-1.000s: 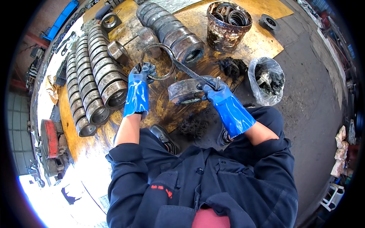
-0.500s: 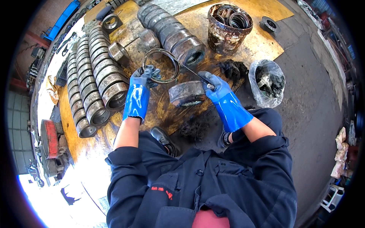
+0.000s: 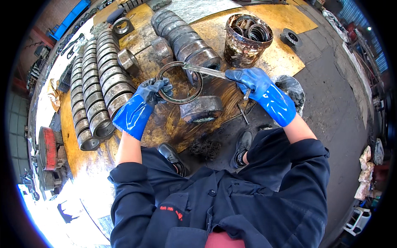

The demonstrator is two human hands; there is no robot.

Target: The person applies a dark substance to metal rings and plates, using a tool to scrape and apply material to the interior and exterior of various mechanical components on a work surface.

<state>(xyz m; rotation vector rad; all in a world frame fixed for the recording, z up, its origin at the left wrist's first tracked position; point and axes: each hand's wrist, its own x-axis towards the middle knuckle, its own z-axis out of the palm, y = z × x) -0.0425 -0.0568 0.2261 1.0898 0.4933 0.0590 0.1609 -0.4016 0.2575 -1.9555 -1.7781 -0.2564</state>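
Observation:
My left hand (image 3: 152, 91), in a blue rubber glove, is closed on the left side of a thin, grimy metal ring (image 3: 200, 87) held up above the board. My right hand (image 3: 255, 82), gloved the same way, grips a long flat metal scraper (image 3: 209, 71). Its blade reaches left and its tip meets the ring's upper edge; the handle's end sticks out below my fist. Beneath the ring, a short thick metal cylinder (image 3: 201, 108) lies on the oily yellow board (image 3: 165, 128).
Rows of stacked metal cylinders (image 3: 99, 93) lie to the left, another row (image 3: 186, 39) farther back. A grimy bucket (image 3: 247, 51) holds several rings. A plastic bag (image 3: 298, 93) is partly behind my right hand. Dark scraps (image 3: 206, 149) lie between my shoes; a T-shaped tool (image 3: 243, 113) lies nearby.
My right hand has moved right and slightly up, and the scraper's broad side now shows, lying against the ring's top. The left hand has dropped slightly with the ring.

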